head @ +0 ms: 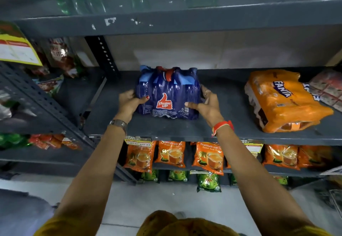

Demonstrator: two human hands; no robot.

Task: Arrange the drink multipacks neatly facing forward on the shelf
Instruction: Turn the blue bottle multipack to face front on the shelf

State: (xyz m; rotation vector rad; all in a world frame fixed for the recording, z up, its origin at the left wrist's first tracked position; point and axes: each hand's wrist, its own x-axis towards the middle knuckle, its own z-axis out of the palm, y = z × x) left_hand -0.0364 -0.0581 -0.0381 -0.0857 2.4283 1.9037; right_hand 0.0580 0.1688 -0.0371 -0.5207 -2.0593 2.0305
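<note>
A: Where is the grip sitting?

B: Left hand (127,104) and right hand (207,106) are clamping the blue multipack's (167,95) lower sides, mid-shelf (185,128).

A: Handling?

B: Probably heavy, slick film; low grip's safest. Right of it, the orange multipack (281,100) is lying skewed.

Glossy plastic wrap on matt painted metal

The blue multipack (167,95) wore shiny film; right of it, the orange multipack (283,100) shone crinkled; the shelf (222,124) looked dull grey metal.

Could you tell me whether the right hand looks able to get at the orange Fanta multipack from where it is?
Probably yes: the right hand grips the blue multipack, and bare shelf separates it from the Fanta multipack.
</note>
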